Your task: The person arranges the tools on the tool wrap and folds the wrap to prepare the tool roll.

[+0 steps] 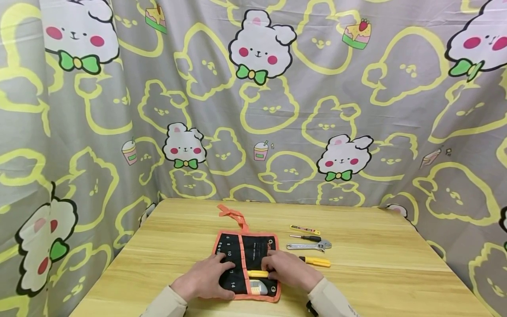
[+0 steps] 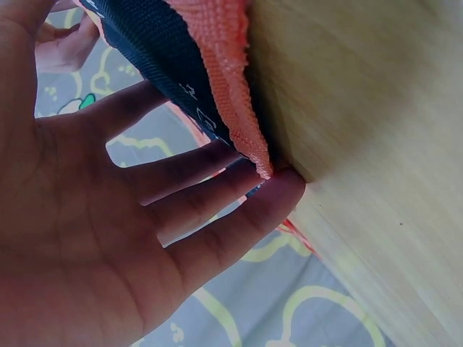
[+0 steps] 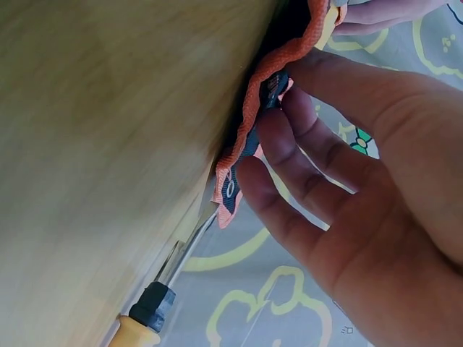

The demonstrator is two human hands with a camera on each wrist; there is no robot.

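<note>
Hands [image 1: 207,275] [image 1: 291,268] on orange-edged black tool pouch [image 1: 253,260]

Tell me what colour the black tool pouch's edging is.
The edging is coral orange, seen best in the head view.

We logged the pouch [image 1: 254,260] as black, orange-trimmed, white-numbered; the narrow tool [image 1: 257,274] in it was yellow. We marked the wrench [image 1: 309,246] silver, screwdriver [image 1: 317,261] yellow and black, sleeves [image 1: 168,304] beige, table [image 1: 166,237] yellowish wood grain, curtain [image 1: 222,108] grey with yellow outlines and white, green-bowed bunnies [image 1: 259,46].
</note>
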